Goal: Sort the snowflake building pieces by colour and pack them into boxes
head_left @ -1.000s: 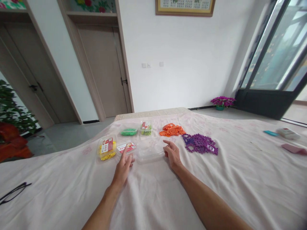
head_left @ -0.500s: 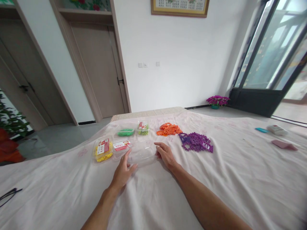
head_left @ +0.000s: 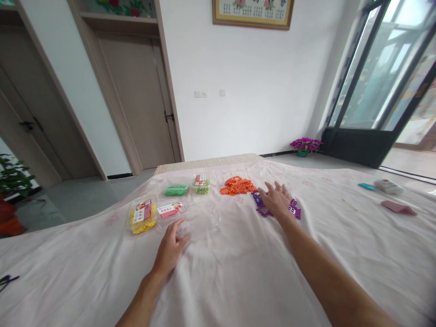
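Observation:
My left hand (head_left: 172, 245) rests at the near left edge of a clear plastic box (head_left: 200, 222), fingers apart; whether it grips the rim I cannot tell, but thumb and fingers are spread. To the right, my right hand (head_left: 277, 200) is stretched out over a pile of purple plastic building pieces (head_left: 295, 211), fingers spread, covering the middle of the pile. A heap of orange pieces (head_left: 238, 185) lies just left of that hand. Behind my left hand is a clear lid with a red and white label (head_left: 170, 209).
A labelled box of yellow pieces (head_left: 143, 217) stands at the left. Farther back are a container of green pieces (head_left: 175, 190) and a box of light green pieces (head_left: 200, 184). At the right lie a blue item (head_left: 367, 186), a white packet (head_left: 388, 186) and a pink cloth (head_left: 398, 207).
My right hand has left the clear box's right side and moved right, over the purple pieces, with its fingers spreading. My left hand has stayed beside the box.

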The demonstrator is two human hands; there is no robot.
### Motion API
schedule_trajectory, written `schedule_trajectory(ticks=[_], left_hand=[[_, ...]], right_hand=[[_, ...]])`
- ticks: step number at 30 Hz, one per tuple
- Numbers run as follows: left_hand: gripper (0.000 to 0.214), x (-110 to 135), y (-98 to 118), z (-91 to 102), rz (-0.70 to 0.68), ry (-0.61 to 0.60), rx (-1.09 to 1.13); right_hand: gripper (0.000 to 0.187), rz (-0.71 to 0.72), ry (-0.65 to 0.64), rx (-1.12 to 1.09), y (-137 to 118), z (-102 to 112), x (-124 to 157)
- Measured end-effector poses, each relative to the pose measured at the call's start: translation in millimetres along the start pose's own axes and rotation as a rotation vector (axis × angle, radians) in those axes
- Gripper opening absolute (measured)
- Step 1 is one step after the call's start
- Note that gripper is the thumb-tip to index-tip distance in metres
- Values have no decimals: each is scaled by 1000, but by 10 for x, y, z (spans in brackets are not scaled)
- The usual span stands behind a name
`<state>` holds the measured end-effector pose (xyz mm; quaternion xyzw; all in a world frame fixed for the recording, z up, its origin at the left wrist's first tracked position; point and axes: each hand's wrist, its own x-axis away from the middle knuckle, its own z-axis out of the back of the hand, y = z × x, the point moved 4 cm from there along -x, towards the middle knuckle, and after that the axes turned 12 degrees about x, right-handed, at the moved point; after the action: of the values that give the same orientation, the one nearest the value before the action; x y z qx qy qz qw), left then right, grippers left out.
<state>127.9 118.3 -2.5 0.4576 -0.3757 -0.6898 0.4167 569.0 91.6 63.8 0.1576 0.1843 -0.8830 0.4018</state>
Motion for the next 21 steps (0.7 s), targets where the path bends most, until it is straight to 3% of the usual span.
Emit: schedule_trajectory(ticks=[4,8,15,21], left_hand=[[54,-6,18,-12,2,-10,-5],[53,-8,34,-10,6,-9,5],[55,-5,57,-6,46,-27,-21],[55,12,82,-6,57,-13,-43]], right_hand=[[68,1,-269,65,282,-254,-351],[68,114,-408,94,263,-439,-428],[43,316,-367,109,-33,-355,-40],[39,466,-346,-179,-166,-177,251]])
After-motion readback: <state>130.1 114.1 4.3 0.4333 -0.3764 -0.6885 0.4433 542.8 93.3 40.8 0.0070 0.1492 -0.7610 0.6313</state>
